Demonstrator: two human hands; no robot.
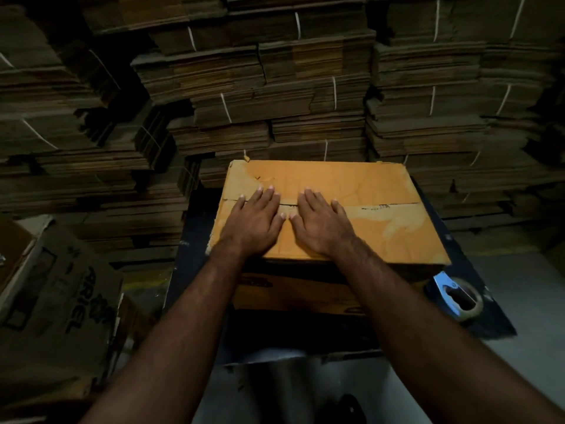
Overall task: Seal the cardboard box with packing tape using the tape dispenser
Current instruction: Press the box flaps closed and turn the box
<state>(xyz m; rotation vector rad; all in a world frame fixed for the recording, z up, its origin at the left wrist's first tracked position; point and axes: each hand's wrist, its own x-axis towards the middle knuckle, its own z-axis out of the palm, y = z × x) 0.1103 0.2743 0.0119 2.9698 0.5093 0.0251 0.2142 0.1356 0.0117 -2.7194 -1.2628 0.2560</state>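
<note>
A closed orange-brown cardboard box (379,209) sits on a dark table (195,270) in front of me, its two top flaps meeting in a seam across the middle. My left hand (255,221) and my right hand (321,223) lie flat side by side on the lid, fingers straight, pressing over the left half of the seam. A tape dispenser (458,296) with a blue frame and a roll of tape lies on the table by the box's near right corner, apart from both hands.
Tall stacks of bundled flat cardboard (275,96) wall off the back and both sides. A printed, worn carton (58,304) stands at the left. Grey floor (529,301) shows at the right and below the table's near edge.
</note>
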